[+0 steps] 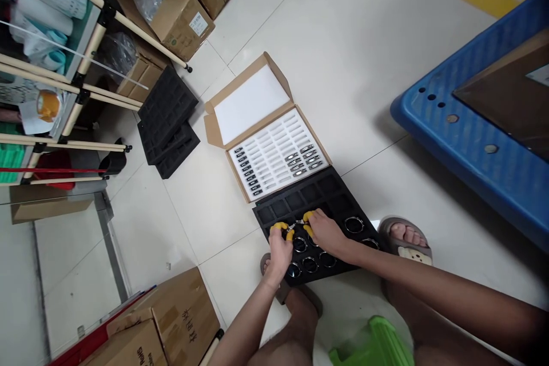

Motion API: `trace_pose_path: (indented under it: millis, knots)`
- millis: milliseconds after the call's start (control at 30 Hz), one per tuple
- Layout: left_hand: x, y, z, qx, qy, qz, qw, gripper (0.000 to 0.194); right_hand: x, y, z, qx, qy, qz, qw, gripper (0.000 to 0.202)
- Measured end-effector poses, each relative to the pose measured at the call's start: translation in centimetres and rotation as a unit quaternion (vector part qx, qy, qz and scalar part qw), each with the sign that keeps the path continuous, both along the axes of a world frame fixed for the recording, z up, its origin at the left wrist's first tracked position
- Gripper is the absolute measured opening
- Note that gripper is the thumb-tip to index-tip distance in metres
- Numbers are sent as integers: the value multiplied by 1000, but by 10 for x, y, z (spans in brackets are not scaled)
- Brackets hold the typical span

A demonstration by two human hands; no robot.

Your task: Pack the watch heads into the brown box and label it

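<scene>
My left hand [281,246] is closed round a pair of yellow-handled pliers [281,225]. Another pair of yellow-handled pliers [307,217] is gripped in my right hand [325,233]. The two plier tips come close together over a black compartment tray [268,213]; whatever lies between them is too small to make out. Several round silver rings [354,225] sit in the tray's compartments, some partly covered by my right hand and forearm. Just beyond the tray lies an open cardboard box [249,126] with a white slotted insert [268,154] holding several small dark-and-silver pieces [247,171].
Stacked black trays [167,108] lie on the floor to the left, beside a pipe-frame rack [92,48]. Cardboard boxes stand at the back [189,28] and front left [180,320]. A blue platform [429,91] is at right, a green stool [377,343] below me.
</scene>
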State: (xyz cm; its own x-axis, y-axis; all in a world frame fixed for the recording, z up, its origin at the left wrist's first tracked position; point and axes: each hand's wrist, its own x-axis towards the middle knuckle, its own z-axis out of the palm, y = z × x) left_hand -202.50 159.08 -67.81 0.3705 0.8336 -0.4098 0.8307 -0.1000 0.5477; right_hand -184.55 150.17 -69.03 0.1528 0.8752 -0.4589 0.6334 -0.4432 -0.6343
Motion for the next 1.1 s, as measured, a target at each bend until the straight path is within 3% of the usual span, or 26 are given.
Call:
trace_pose_path:
  millis: [100,200,333,467,600,700,867,967,1100]
  knots:
    - [16,42,17,-7,-61,3,998,15,27,9,2,49,113,-77,989,20]
    - [59,105,23,-14,-142,-22,989,34,94,46,10,127,163,-178,962,40]
    - [143,177,0,-25,-203,-90,975,32,198,115,7,183,96,-168,964,37]
    - [206,213,-32,-10,-184,-156,970,35,253,163,-4,175,19,-58,983,35]
    - [226,227,-42,23,-126,-231,964,38,262,182,-10,148,-38,28,988,37]
    - [227,226,-36,74,-72,-288,952,41,263,190,-10,136,-82,83,984,35]
    - [222,209,-19,155,19,-390,908,37,259,195,-8,138,-143,172,965,32]
    - [217,200,-17,173,53,-420,889,29,252,189,-5,148,-179,202,951,28]
    - [212,198,-23,190,67,-419,885,21,247,178,-6,158,-210,223,939,18]
